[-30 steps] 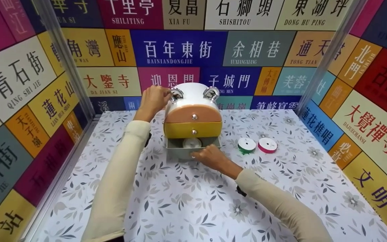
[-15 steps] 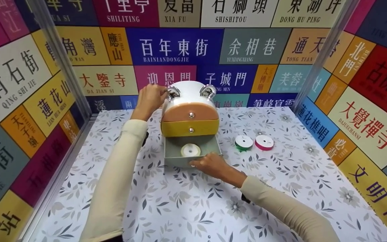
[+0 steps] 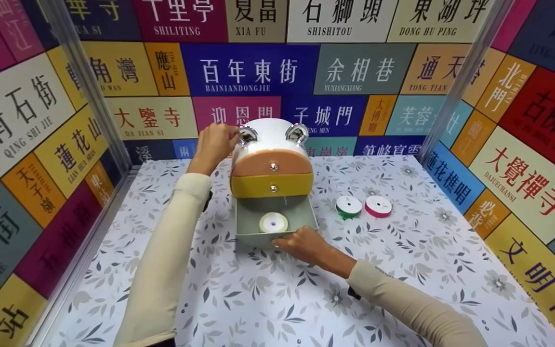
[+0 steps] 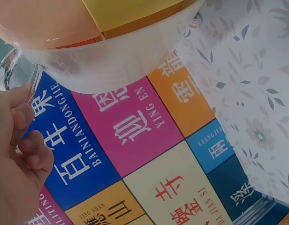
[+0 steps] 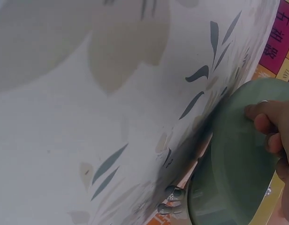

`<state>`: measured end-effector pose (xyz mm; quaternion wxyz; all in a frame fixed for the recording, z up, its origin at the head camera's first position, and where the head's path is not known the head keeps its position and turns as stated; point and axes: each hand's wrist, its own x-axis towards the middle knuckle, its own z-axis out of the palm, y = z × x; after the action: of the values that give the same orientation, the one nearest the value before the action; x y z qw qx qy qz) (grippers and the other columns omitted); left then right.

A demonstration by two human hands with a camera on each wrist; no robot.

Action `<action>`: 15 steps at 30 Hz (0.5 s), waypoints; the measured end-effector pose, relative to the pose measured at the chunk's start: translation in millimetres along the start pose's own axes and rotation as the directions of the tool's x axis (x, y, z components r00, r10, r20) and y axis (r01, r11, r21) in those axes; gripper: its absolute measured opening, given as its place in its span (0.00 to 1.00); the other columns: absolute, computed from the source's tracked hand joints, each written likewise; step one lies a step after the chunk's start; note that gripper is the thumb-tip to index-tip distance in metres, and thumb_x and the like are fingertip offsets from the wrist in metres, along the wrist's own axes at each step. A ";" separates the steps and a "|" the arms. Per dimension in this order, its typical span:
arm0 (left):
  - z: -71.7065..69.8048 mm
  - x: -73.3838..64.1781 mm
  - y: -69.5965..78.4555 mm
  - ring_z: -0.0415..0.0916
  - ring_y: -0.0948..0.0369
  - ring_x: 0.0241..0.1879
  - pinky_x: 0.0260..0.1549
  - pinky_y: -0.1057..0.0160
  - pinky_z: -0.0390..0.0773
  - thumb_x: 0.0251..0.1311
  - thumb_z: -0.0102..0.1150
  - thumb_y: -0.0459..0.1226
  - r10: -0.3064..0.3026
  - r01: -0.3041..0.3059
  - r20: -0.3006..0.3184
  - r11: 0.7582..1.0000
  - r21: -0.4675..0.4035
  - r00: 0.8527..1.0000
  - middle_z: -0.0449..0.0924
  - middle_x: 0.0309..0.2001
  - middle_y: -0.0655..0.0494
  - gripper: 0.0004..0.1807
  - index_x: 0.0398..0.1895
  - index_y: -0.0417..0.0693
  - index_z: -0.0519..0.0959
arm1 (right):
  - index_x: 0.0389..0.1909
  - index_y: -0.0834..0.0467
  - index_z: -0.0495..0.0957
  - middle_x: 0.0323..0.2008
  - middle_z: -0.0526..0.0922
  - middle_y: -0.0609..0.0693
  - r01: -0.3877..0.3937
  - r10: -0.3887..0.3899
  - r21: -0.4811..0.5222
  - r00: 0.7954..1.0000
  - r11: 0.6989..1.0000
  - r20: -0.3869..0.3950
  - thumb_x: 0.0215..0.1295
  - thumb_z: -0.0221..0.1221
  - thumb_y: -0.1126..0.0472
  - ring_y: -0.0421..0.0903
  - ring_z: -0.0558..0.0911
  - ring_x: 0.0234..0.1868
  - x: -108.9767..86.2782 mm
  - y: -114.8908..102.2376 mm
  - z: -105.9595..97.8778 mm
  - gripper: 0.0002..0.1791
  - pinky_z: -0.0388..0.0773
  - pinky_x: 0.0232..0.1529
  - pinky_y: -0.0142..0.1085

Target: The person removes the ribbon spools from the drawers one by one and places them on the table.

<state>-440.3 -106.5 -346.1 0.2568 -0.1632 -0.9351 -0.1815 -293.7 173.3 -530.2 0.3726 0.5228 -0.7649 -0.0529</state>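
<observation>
A small white storage box [image 3: 270, 129] has a peach drawer [image 3: 253, 164] and a yellow drawer [image 3: 253, 185], both closed. Below them the green-grey bottom drawer [image 3: 253, 239] is pulled well out, with a pale ribbon spool [image 3: 281, 223] inside. My right hand [image 3: 305, 246] pinches this drawer's knob, mostly hidden behind the fingers; in the right wrist view a bit of silver knob [image 5: 263, 101] shows at the fingertips. With thumb and fingers, my left hand [image 3: 214, 146] grips the box's left silver ear [image 3: 248, 135]. That clear, shiny ear [image 4: 15, 70] also appears in the left wrist view.
Right of the drawer, a green ribbon spool [image 3: 349, 206] and a pink ribbon spool [image 3: 378, 206] lie side by side on the floral tablecloth [image 3: 258, 294]. Panels with printed signs [image 3: 251, 70] enclose the table at the back and both sides.
My right hand has drawn the bottom drawer out toward me, bringing the pale ribbon spool fully into sight. My left hand keeps its grip on the ear.
</observation>
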 end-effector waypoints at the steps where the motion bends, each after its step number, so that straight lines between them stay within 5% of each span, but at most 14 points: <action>1: 0.4 -0.4 -0.2 0.76 0.48 0.29 0.34 0.47 0.78 0.72 0.62 0.44 0.000 0.000 0.005 1.000 -0.004 1.000 0.80 0.26 0.48 0.13 0.29 0.49 0.83 | 0.33 0.44 0.85 0.13 0.73 0.41 0.004 -0.004 0.005 1.000 1.000 -0.001 0.58 0.70 0.61 0.39 0.65 0.11 0.0 -1.6 -0.8 0.07 0.63 0.10 0.37; 15: 1.7 0.4 -1.3 0.75 0.51 0.30 0.33 0.53 0.75 0.74 0.60 0.44 -0.022 0.023 0.037 0.999 -0.030 0.999 0.81 0.28 0.48 0.13 0.34 0.48 0.86 | 0.36 0.44 0.86 0.18 0.78 0.40 0.005 -0.007 0.072 1.000 0.997 0.024 0.57 0.68 0.64 0.39 0.67 0.11 -2.5 -12.6 -0.3 0.10 0.62 0.12 0.35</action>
<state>-441.8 -106.9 -347.5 0.2350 -0.1598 -0.9387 -0.1953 -283.5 169.8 -537.2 0.3439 0.5376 -0.7692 -0.0328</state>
